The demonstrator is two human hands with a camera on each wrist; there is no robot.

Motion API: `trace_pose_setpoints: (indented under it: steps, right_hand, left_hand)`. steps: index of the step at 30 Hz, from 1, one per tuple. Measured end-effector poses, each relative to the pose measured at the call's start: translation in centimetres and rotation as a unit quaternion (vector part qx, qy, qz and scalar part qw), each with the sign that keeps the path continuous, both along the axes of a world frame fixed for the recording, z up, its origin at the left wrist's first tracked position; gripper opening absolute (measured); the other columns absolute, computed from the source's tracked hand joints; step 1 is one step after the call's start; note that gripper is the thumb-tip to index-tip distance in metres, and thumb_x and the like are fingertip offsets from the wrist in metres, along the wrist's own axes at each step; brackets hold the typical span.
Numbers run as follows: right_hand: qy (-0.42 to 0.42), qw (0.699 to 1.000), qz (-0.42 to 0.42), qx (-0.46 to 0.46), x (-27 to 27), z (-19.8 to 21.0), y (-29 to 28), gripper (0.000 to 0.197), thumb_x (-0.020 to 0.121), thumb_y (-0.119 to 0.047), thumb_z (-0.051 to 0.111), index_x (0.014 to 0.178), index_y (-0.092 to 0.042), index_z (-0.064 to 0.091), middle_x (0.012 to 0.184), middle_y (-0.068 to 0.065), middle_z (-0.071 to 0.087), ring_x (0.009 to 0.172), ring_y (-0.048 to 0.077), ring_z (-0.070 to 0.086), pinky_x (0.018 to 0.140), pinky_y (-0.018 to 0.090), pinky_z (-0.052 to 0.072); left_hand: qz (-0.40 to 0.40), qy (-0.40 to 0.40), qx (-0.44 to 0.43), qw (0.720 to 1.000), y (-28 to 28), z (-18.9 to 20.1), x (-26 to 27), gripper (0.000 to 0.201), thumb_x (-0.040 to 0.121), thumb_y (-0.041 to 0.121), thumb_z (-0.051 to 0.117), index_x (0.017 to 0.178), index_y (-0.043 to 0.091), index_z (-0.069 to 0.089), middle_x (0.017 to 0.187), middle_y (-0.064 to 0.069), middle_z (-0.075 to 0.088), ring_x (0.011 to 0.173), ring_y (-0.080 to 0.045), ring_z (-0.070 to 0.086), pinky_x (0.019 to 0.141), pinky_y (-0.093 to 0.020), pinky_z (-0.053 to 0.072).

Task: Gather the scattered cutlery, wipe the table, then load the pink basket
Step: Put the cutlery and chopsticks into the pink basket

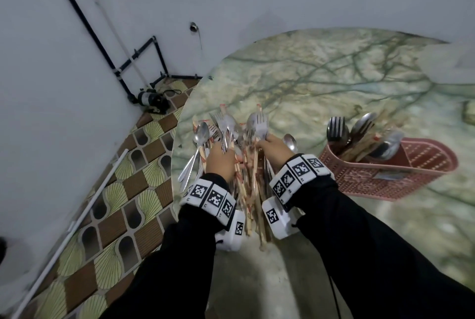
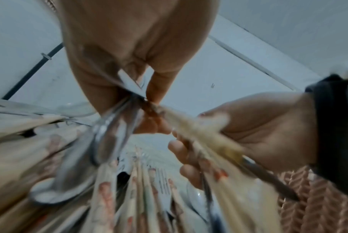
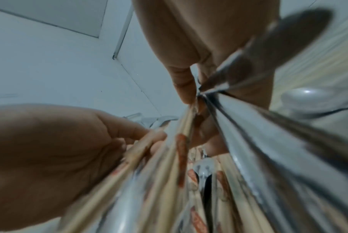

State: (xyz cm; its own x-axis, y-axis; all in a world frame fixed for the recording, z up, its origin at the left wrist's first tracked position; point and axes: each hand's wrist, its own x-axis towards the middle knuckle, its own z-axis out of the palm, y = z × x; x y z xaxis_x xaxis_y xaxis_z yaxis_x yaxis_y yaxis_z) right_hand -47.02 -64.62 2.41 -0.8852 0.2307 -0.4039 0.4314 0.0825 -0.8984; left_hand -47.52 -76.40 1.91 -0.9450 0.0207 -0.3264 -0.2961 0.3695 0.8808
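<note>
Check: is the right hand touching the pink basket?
Apart. The head view shows the right hand gripping the cutlery bundle, marble table visible between it and the pink basket.

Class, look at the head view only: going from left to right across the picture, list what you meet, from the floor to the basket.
Tiled floor → left hand gripping cutlery → right hand gripping cutlery → pink basket already holding forks and spoons, all on the marble table.

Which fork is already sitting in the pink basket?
The dark fork standing tines-up at the left end of the pink basket. The other forks are in the bundle both hands hold.
</note>
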Motion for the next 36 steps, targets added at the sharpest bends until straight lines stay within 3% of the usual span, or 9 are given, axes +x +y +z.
trace_pose_setpoints:
  steps: [2, 4, 7, 10, 12, 16, 19, 26, 36]
  right_hand:
    - [0.016, 1.000, -0.001, -0.023, 0.6, 0.6, 0.1, 0.016, 0.089, -0.005, 0.047, 0.091, -0.015, 0.060, 0.096, 0.013, 0.065, 0.094, 0.033, 0.062, 0.093, 0.045, 0.048]
    - [0.028, 0.999, -0.010, -0.034, 1.5, 1.5, 0.1, 0.013, 0.093, -0.008, 0.044, 0.093, -0.014, 0.056, 0.089, 0.008, 0.061, 0.082, 0.025, 0.060, 0.083, 0.041, 0.050]
    - [0.051, 0.997, -0.018, -0.050, 2.8, 2.9, 0.6, 0.014, 0.096, -0.012, 0.044, 0.108, -0.012, 0.052, 0.081, 0.003, 0.056, 0.065, 0.011, 0.055, 0.065, 0.029, 0.048]
    - [0.069, 0.988, -0.031, -0.133, 4.3, 3.7, 1.3, 0.014, 0.097, -0.005, 0.041, 0.096, -0.018, 0.049, 0.063, 0.006, 0.053, 0.044, 0.014, 0.053, 0.045, 0.026, 0.044]
    - [0.094, 0.979, -0.035, -0.176, 5.6, 4.9, 1.5, 0.019, 0.097, -0.001, 0.038, 0.093, -0.016, 0.048, 0.060, 0.008, 0.048, 0.049, 0.021, 0.051, 0.048, 0.029, 0.042]
    - [0.127, 0.969, -0.037, -0.209, 8.0, 7.4, 2.6, 0.014, 0.098, -0.003, 0.035, 0.094, -0.013, 0.042, 0.057, 0.003, 0.037, 0.046, 0.016, 0.039, 0.048, 0.028, 0.032]
    - [0.136, 0.957, -0.064, -0.248, 9.6, 8.6, 3.9, 0.014, 0.095, -0.005, 0.034, 0.090, -0.013, 0.045, 0.054, 0.001, 0.034, 0.041, 0.012, 0.033, 0.046, 0.025, 0.026]
    - [0.195, 0.940, -0.062, -0.274, 13.7, 10.7, 8.4, 0.025, 0.087, 0.005, 0.024, 0.095, -0.004, 0.046, 0.060, 0.004, 0.036, 0.051, 0.018, 0.037, 0.054, 0.030, 0.029]
    - [0.272, 0.940, -0.121, -0.164, 15.2, 11.8, 15.4, 0.023, 0.098, 0.002, 0.030, 0.096, -0.013, 0.047, 0.067, 0.007, 0.047, 0.058, 0.019, 0.053, 0.061, 0.032, 0.045]
  left_hand:
    - [-0.005, 0.004, 0.029, 1.000, 0.0, 0.5, 0.3, 0.018, 0.096, 0.014, 0.039, 0.108, 0.010, 0.052, 0.104, -0.015, 0.062, 0.095, -0.031, 0.062, 0.084, -0.042, 0.052]
    - [-0.009, 0.018, 0.034, 0.999, 0.1, 1.1, 0.7, 0.023, 0.097, 0.011, 0.037, 0.116, 0.009, 0.050, 0.104, -0.013, 0.061, 0.093, -0.029, 0.061, 0.075, -0.033, 0.051]
    - [-0.007, 0.022, 0.082, 0.996, 0.8, 2.3, 1.6, 0.030, 0.097, 0.007, 0.033, 0.124, 0.004, 0.044, 0.083, -0.008, 0.056, 0.066, -0.018, 0.056, 0.052, -0.023, 0.046]
    - [0.002, 0.036, 0.124, 0.992, 2.0, 3.2, 2.3, 0.034, 0.097, 0.006, 0.030, 0.130, 0.001, 0.038, 0.067, -0.002, 0.043, 0.049, -0.010, 0.040, 0.036, -0.017, 0.036]
    - [-0.007, 0.057, 0.141, 0.988, 2.9, 3.8, 2.9, 0.029, 0.098, 0.008, 0.030, 0.123, 0.001, 0.043, 0.066, -0.005, 0.044, 0.047, -0.012, 0.039, 0.038, -0.021, 0.035]
    - [-0.026, 0.066, 0.196, 0.978, 4.6, 5.5, 4.4, 0.018, 0.097, 0.008, 0.032, 0.083, 0.013, 0.041, 0.062, -0.001, 0.038, 0.045, -0.010, 0.035, 0.042, -0.023, 0.030]
    - [-0.038, 0.067, 0.251, 0.965, 6.0, 6.6, 5.5, 0.022, 0.098, 0.014, 0.037, 0.076, 0.012, 0.039, 0.056, 0.000, 0.036, 0.034, -0.005, 0.032, 0.034, -0.018, 0.028]
    - [-0.075, 0.086, 0.297, 0.948, 9.2, 8.3, 7.6, 0.015, 0.089, -0.002, 0.044, 0.083, 0.012, 0.044, 0.057, 0.001, 0.034, 0.038, -0.005, 0.031, 0.039, -0.019, 0.029]
    - [-0.110, 0.128, 0.314, 0.934, 12.1, 8.9, 9.7, 0.022, 0.097, 0.005, 0.040, 0.094, 0.025, 0.048, 0.071, 0.000, 0.049, 0.063, -0.012, 0.050, 0.061, -0.018, 0.047]
